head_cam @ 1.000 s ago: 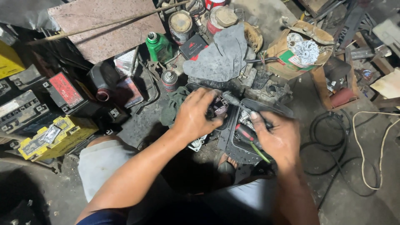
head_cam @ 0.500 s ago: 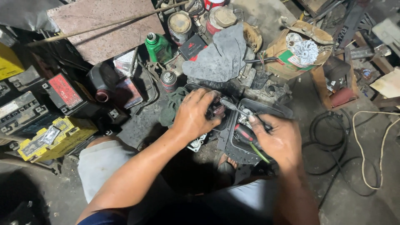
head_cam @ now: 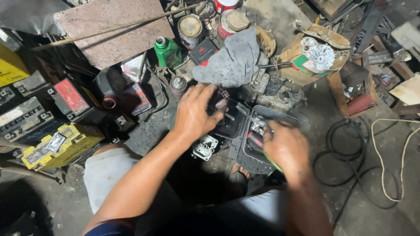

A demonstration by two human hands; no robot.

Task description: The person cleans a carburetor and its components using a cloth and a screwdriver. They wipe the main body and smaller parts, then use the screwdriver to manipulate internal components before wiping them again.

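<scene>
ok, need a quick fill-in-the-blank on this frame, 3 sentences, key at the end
1. The right hand holds pliers with red and ____ handles.
2. The left hand grips a dark part, just below a crumpled ____ rag.
3. The plastic bottle standing by the stone slab is ____ in colour.

Missing words: green; grey; green

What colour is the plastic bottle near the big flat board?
Green, with a pale cap: the bottle shows best in the head view, just right of the board.
</scene>
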